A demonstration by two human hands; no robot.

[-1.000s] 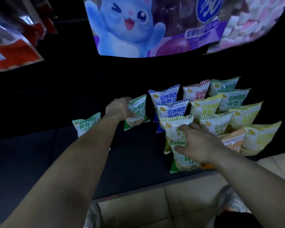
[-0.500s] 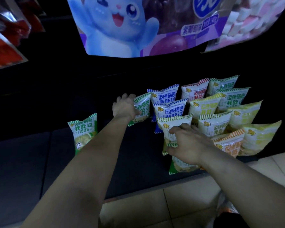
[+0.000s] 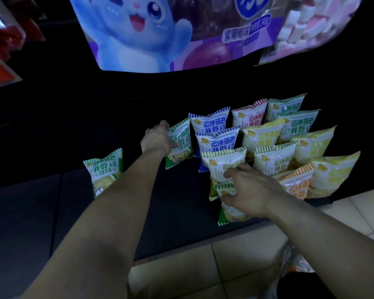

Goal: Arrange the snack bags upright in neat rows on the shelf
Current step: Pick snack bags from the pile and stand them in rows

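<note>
Small snack bags stand in rows on a dark low shelf (image 3: 177, 203). My left hand (image 3: 158, 139) grips the left edge of a green-striped bag (image 3: 180, 143), held upright beside a blue-striped bag (image 3: 209, 123). My right hand (image 3: 246, 189) rests over the front green bag (image 3: 229, 209), fingers on it and on the bag behind (image 3: 222, 164). Another green bag (image 3: 105, 171) stands alone to the left. Yellow bags (image 3: 330, 173), an orange one (image 3: 296, 183) and a red one (image 3: 249, 114) fill the right side.
Large hanging packs with a blue cartoon animal (image 3: 138, 33) and pink-white sweets (image 3: 307, 26) hang above the shelf. Red packs (image 3: 0, 46) hang at the upper left. Beige floor tiles (image 3: 203, 272) lie in front of the shelf, and a plastic bag (image 3: 294, 262) sits by my right arm.
My left hand has carried the green-striped bag rightward and back, up against the blue-striped bags. My right hand has stayed on the front green bag.
</note>
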